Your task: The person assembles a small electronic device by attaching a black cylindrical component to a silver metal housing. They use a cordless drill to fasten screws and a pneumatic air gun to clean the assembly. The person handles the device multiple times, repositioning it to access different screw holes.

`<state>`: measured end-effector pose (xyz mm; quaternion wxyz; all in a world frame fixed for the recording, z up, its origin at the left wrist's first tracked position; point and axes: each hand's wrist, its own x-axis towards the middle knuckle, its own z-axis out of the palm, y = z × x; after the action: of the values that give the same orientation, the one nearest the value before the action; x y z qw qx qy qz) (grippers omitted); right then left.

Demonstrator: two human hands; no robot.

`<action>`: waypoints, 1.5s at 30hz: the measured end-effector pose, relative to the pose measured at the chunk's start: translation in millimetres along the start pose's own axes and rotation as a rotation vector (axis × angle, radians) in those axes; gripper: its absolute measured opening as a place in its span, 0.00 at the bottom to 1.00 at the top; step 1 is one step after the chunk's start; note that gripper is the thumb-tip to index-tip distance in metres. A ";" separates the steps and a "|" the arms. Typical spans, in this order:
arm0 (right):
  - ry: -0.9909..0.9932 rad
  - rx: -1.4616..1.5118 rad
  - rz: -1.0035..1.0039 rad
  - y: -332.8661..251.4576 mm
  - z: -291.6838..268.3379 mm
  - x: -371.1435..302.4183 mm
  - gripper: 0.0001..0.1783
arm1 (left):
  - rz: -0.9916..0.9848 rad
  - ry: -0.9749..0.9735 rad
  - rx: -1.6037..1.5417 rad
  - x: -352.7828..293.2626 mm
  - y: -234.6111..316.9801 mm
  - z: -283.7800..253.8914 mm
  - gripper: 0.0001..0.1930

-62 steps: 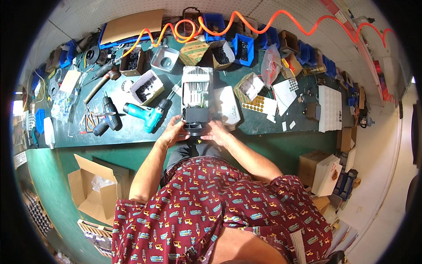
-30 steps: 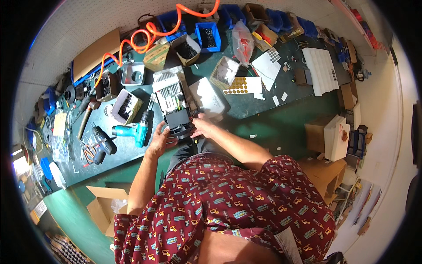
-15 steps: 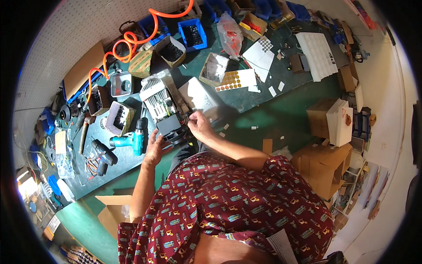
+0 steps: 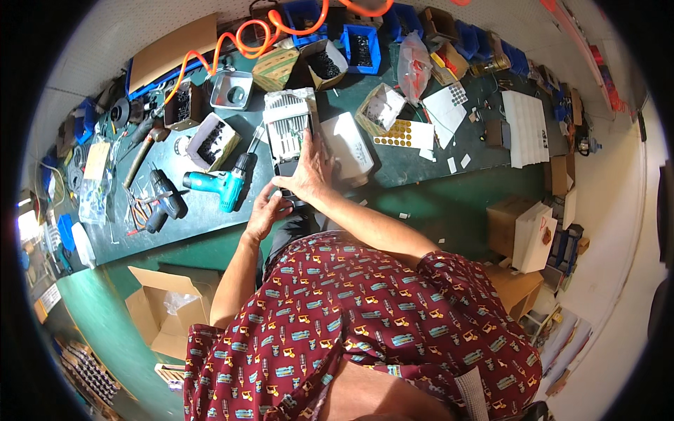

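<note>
A white finned metal unit (image 4: pixel 284 133) with a dark near part stands on the bench before me. My right hand (image 4: pixel 312 172) grips it from the right, its fingers stretched along the side and its thumb reaching across the dark part. At the near end, my left hand (image 4: pixel 265 212) has its fingers curled against the unit; their tips are partly hidden. A flat white panel (image 4: pixel 347 149) lies just right of the unit. To the left rests a teal cordless drill (image 4: pixel 223 186), apart from both hands.
A dark drill (image 4: pixel 165 196) and a hammer (image 4: pixel 144 158) lie farther left. Boxes of small dark parts (image 4: pixel 213 142) and blue bins (image 4: pixel 361 49) stand behind. Round stickers on a sheet (image 4: pixel 404 133) lie right. An open carton (image 4: pixel 165 309) sits below the bench.
My right hand has moved from the unit's near right corner forward onto its side. My left hand has come in against the near end. The whole view has shifted and turned.
</note>
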<state>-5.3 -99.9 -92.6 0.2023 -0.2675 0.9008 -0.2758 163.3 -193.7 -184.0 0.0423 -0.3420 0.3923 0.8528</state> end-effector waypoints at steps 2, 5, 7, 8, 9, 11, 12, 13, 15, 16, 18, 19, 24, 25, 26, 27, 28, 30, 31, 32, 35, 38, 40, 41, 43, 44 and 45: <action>0.047 0.018 -0.043 7.5 9.1 5.0 0.73 | 0.038 0.030 0.144 5.1 2.2 3.9 0.31; -0.004 0.132 -0.058 9.6 4.8 8.0 0.69 | 0.113 0.074 0.321 9.0 1.2 8.6 0.30; 0.037 0.137 -0.097 9.8 7.5 7.8 0.68 | 0.169 0.083 0.409 12.5 -1.2 9.7 0.29; 0.070 0.117 -0.117 9.2 9.8 6.2 0.67 | 0.161 0.084 0.403 13.5 -1.4 9.0 0.30; 0.102 0.098 -0.135 9.1 12.3 4.8 0.66 | 0.149 0.084 0.398 13.4 -0.1 9.0 0.30; 0.116 0.042 -0.130 13.4 17.8 3.8 0.67 | 0.132 0.079 0.382 13.6 2.4 10.2 0.30; 0.124 0.016 -0.128 13.5 19.3 3.4 0.67 | 0.126 0.074 0.372 13.3 5.1 10.8 0.30; 0.120 0.009 -0.121 13.3 21.0 3.2 0.67 | 0.121 0.069 0.362 12.9 7.0 11.3 0.31; 0.117 -0.008 -0.112 11.6 21.6 4.8 0.66 | 0.104 0.083 0.365 14.4 8.2 11.1 0.31; 0.118 -0.018 -0.109 10.6 20.0 6.4 0.66 | 0.099 0.089 0.366 16.0 9.1 11.5 0.32; 0.047 0.045 -0.075 10.5 10.2 3.9 0.65 | 0.068 0.105 0.362 16.6 11.0 13.6 0.32; 0.010 0.077 -0.057 12.6 2.8 3.1 0.65 | 0.051 0.114 0.360 16.2 12.2 15.2 0.32; 0.266 0.675 0.035 70.9 -10.0 -24.3 0.21 | 0.003 0.071 0.223 4.8 3.1 -10.6 0.32; 0.306 0.712 0.030 97.0 0.6 -29.4 0.15 | 0.022 0.088 0.222 1.5 -0.4 -13.6 0.31; 0.346 0.747 0.027 121.1 13.4 -33.8 0.09 | 0.041 0.105 0.220 1.3 -2.0 -13.7 0.31; 0.231 1.020 0.308 120.4 12.5 -40.4 0.09 | 0.040 0.116 0.232 -0.4 3.0 -10.0 0.30; 0.162 0.984 0.393 123.7 15.3 -41.6 0.09 | 0.033 0.125 0.259 -1.8 7.4 -5.1 0.31; 0.028 0.910 0.563 130.8 21.9 -42.9 0.11 | 0.018 0.136 0.315 -1.5 13.2 8.3 0.32; 0.055 0.891 0.501 132.7 27.9 -42.9 0.14 | -0.005 0.116 0.348 1.7 16.2 9.8 0.34; 0.045 0.879 0.480 137.5 30.7 -42.5 0.17 | -0.002 0.118 0.365 4.0 18.0 15.2 0.34; -0.036 1.041 0.484 131.7 31.7 -34.5 0.22 | -0.023 0.120 0.315 12.2 15.6 15.2 0.34; -0.157 1.028 0.508 124.0 28.0 -22.8 0.18 | -0.064 0.121 0.306 14.2 21.5 10.9 0.36; -0.259 1.019 0.493 121.0 22.9 -15.2 0.16 | -0.102 0.113 0.333 14.3 26.7 7.3 0.37; -0.319 1.010 0.500 121.8 18.0 -13.8 0.18 | -0.095 0.095 0.334 14.1 28.7 5.5 0.39; -0.384 0.989 0.479 126.6 18.7 -10.1 0.18 | -0.120 0.098 0.375 13.2 39.2 11.0 0.37; -0.293 1.050 0.449 128.3 25.7 -10.9 0.14 | -0.118 0.098 0.386 12.0 42.3 14.8 0.35; -0.285 1.043 0.473 128.4 28.8 -10.4 0.13 | -0.113 0.073 0.385 10.9 42.3 13.3 0.33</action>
<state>-30.1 -14.3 -190.1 0.4822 0.0409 0.6452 -0.5913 133.3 -215.7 -157.6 0.1406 -0.3797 0.5294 0.7455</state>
